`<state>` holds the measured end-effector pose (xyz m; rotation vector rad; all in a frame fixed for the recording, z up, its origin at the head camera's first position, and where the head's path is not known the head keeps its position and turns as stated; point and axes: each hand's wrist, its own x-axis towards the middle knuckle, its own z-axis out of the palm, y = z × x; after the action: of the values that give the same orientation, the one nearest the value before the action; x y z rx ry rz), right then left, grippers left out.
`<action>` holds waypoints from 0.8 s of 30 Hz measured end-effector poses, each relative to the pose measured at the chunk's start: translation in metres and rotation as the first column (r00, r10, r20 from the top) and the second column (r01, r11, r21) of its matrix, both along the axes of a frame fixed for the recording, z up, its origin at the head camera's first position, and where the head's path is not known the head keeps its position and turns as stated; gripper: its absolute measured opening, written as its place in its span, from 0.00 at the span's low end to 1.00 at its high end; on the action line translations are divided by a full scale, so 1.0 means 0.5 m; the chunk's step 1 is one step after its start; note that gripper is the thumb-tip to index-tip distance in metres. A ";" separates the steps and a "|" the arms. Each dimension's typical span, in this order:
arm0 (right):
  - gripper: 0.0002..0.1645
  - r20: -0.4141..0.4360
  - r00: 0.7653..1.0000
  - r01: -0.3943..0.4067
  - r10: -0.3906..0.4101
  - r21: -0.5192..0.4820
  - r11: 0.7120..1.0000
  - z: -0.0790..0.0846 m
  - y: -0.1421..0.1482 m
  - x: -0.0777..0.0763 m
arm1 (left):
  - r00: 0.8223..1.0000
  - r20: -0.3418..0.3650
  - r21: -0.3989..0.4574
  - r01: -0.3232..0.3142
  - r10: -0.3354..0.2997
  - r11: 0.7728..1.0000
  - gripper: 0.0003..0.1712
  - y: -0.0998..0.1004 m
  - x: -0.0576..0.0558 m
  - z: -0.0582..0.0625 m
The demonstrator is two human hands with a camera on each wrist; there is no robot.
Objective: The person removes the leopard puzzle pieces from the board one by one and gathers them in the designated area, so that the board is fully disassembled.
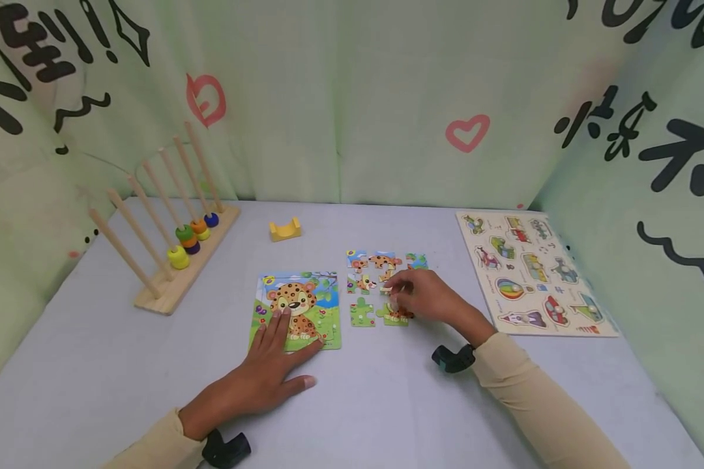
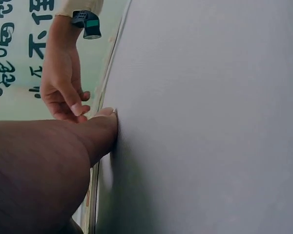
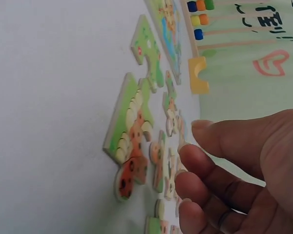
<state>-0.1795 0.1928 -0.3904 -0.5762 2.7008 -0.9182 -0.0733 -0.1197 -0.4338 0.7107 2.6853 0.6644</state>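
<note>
My left hand [image 1: 264,374] lies with spread fingers on the lower left of a square leopard picture puzzle [image 1: 328,326]. To its right, several loose jigsaw pieces are set out in rows. My right hand [image 1: 425,296] is over them, its fingers bent and the thumb apart from the index finger, with nothing visible between them. Its fingertips [image 3: 188,151] overlap the middle pieces in the right wrist view. A green corner piece [image 1: 362,312] and a piece with spotted leopard parts [image 3: 132,122] lie nearest me. The right hand hides part of the right-hand column.
A wooden peg rack [image 1: 173,286] with coloured beads stands at the left. A yellow curved block [image 1: 285,230] lies behind the leopard puzzle. On the right is a wooden board of inset pictures [image 1: 528,273]. Curtains [image 1: 340,98] with drawings enclose the table.
</note>
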 end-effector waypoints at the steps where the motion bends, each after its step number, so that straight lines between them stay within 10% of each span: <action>1: 0.12 -0.012 1.000 -0.006 0.006 -0.012 1.000 0.003 -0.002 0.000 | 1.000 0.002 -0.003 0.000 0.000 1.000 0.33 -0.001 -0.001 0.001; 24: 0.19 0.067 0.969 -0.228 0.237 -0.122 0.966 -0.019 -0.218 0.008 | 0.999 0.001 -0.025 0.053 -0.053 0.998 0.28 0.003 -0.004 -0.002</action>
<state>-0.1757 0.0838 -0.4000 -0.8396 2.4551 -1.0112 -0.0753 -0.1181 -0.4346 0.7717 2.6596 0.6170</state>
